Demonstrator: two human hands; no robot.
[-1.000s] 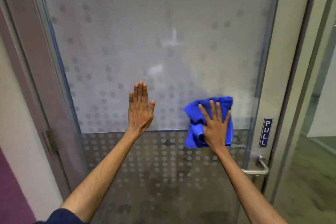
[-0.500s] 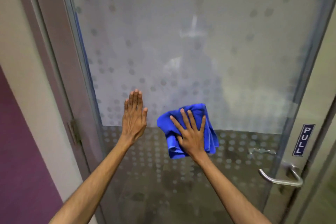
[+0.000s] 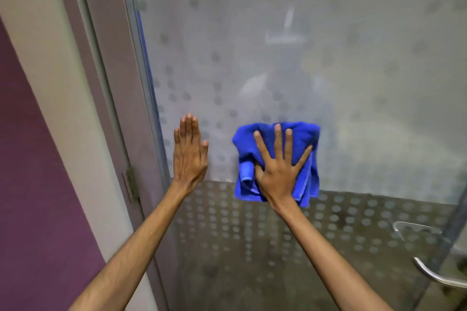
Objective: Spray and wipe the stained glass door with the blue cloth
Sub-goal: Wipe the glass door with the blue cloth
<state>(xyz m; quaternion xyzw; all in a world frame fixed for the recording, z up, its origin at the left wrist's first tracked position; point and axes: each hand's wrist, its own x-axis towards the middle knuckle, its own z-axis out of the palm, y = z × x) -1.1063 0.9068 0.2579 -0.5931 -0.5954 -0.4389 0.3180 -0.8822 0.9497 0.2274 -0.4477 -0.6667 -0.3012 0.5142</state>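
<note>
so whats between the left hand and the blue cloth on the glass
Nothing: in the head view, only a bare strip of dotted frosted glass door separates the flat left hand from the blue cloth under the right hand.

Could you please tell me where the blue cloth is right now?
In the head view the blue cloth sits centre frame, pressed flat on the glass door under the right hand, right of the left hand.

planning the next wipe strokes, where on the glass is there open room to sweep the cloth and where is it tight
Open: the frosted glass door above and right of the blue cloth, and the dotted band below toward the handle. Tight: the strip between the cloth under the right hand and the flat left hand beside the door frame.
</note>
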